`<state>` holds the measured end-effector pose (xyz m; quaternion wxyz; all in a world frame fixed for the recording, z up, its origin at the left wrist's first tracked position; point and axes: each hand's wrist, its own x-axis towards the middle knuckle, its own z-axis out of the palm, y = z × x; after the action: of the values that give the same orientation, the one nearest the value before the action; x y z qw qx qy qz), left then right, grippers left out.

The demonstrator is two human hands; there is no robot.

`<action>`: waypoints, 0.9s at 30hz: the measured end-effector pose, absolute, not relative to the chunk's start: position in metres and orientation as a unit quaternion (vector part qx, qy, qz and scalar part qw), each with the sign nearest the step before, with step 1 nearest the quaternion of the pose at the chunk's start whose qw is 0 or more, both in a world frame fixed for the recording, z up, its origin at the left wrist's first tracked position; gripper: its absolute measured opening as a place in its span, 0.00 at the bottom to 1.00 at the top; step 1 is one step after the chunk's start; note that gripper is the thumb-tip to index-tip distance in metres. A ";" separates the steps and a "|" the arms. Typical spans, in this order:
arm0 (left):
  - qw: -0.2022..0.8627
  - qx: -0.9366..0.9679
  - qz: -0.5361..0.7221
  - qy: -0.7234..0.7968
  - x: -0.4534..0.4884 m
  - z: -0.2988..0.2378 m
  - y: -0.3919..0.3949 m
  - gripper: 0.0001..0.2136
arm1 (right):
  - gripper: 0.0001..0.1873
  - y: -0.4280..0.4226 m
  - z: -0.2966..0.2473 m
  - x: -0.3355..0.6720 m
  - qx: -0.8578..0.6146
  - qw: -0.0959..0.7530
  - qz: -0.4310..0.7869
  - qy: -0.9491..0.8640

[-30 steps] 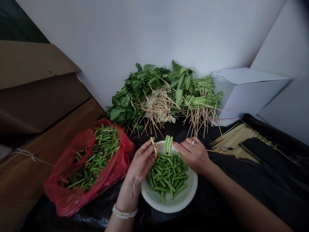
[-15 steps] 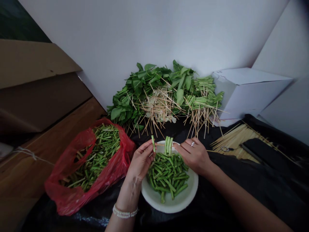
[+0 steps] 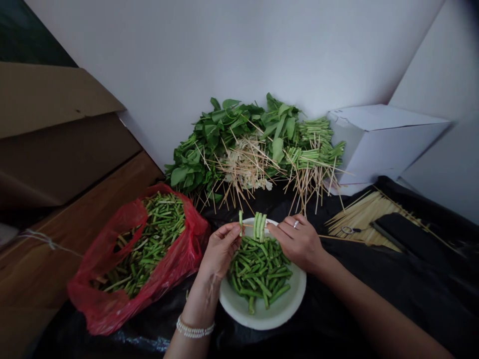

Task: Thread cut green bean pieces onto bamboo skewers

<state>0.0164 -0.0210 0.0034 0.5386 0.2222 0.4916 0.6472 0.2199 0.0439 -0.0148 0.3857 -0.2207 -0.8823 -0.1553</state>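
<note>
Over the far rim of a white bowl [image 3: 239, 309] full of cut green stem pieces [image 3: 260, 271], my left hand [image 3: 220, 249] pinches one short green stem piece [image 3: 240, 219] upright. My right hand [image 3: 297, 242], with a ring on one finger, is closed on a thin wooden skewer [image 3: 249, 225] that carries a few upright stem pieces [image 3: 259, 226]. The single piece stands just left of the skewer's tip. The bowl sits on black plastic sheeting [image 3: 355, 299].
A red plastic bag [image 3: 112, 304] of cut stems lies at the left. Skewered leafy greens [image 3: 224, 144] and skewered stems [image 3: 318, 149] are piled against the white wall. Loose bamboo skewers [image 3: 359, 214], a white box [image 3: 381, 139] and brown cardboard [image 3: 56, 129] surround the area.
My left hand turned its stem piece upright and brought it closer to the skewer tip. My right hand shifted slightly left with the skewer.
</note>
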 end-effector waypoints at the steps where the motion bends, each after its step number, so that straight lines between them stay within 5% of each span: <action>1: 0.538 0.227 0.641 0.498 0.017 0.004 -0.021 0.14 | 0.12 0.044 -0.014 0.220 -0.220 0.388 -0.151 -0.882; 17: 0.530 0.303 0.585 0.534 0.028 0.000 -0.023 0.12 | 0.14 0.045 -0.018 0.216 -0.205 0.390 -0.117 -0.890; 22: 0.440 0.465 0.502 0.581 0.031 -0.003 -0.028 0.10 | 0.11 0.053 -0.013 0.224 -0.234 0.408 -0.138 -0.872; 27: 0.243 0.701 0.326 0.586 0.040 -0.003 -0.036 0.13 | 0.11 0.056 -0.010 0.227 -0.253 0.409 -0.149 -0.864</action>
<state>0.0405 -0.0357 -0.0034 0.2434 0.7007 0.5863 0.3256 0.2275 0.0561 -0.0095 0.4085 -0.2529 -0.8642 -0.1492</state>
